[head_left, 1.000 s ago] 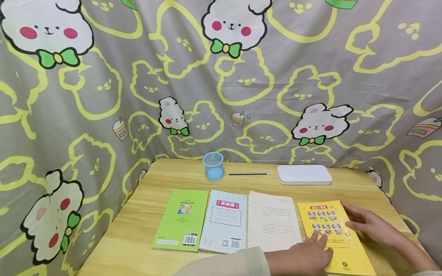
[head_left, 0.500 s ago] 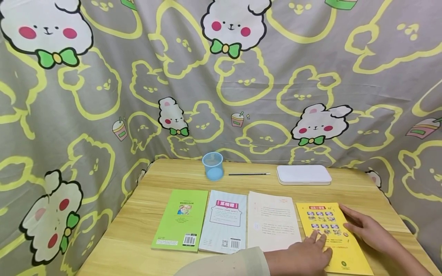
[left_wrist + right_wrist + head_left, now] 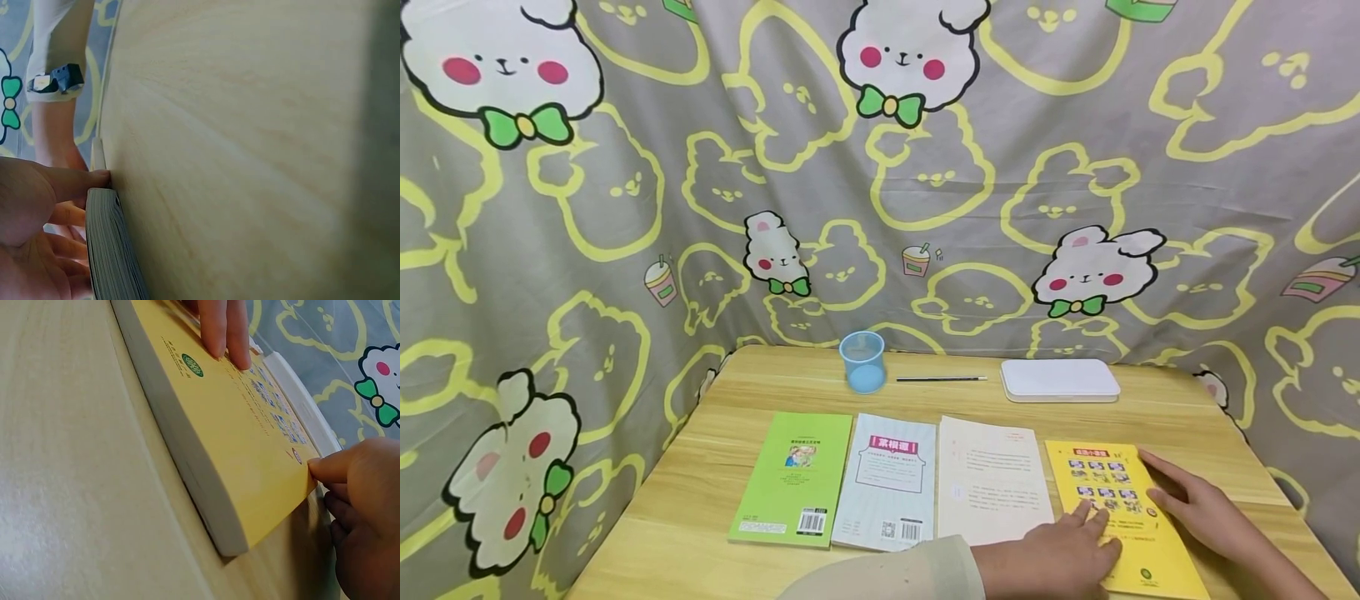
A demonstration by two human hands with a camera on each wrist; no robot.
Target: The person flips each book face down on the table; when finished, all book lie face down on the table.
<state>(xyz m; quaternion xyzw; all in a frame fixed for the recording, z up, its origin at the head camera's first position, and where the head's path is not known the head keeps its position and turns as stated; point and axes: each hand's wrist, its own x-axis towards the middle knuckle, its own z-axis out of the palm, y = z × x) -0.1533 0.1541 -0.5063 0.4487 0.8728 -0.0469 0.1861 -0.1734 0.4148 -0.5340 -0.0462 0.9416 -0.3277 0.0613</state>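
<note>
A yellow book (image 3: 1150,554) lies at the right end of a row on the table. My left hand (image 3: 1063,554) rests on its cover with the fingers extended. My right hand (image 3: 1198,504) grips the book's right edge near the far corner. In the right wrist view, the thumb of that hand (image 3: 362,494) presses the cover's edge while the other fingers curl below it, partly hidden. A cream book (image 3: 992,475) lies just left of the yellow one, partly under the left forearm. A book's page edges (image 3: 109,244) show beside the left hand in the left wrist view.
Further left are a pale blue book (image 3: 887,512) and a green book (image 3: 797,479). Behind the row stand a blue mesh pen cup (image 3: 863,362), a dark pencil (image 3: 942,379) and a white case (image 3: 1060,380). A patterned curtain (image 3: 955,200) surrounds the wooden table (image 3: 662,508).
The yellow book's right side has shifted slightly left and toward me, with my right hand moving along. My left hand stays in nearly the same place on the cover.
</note>
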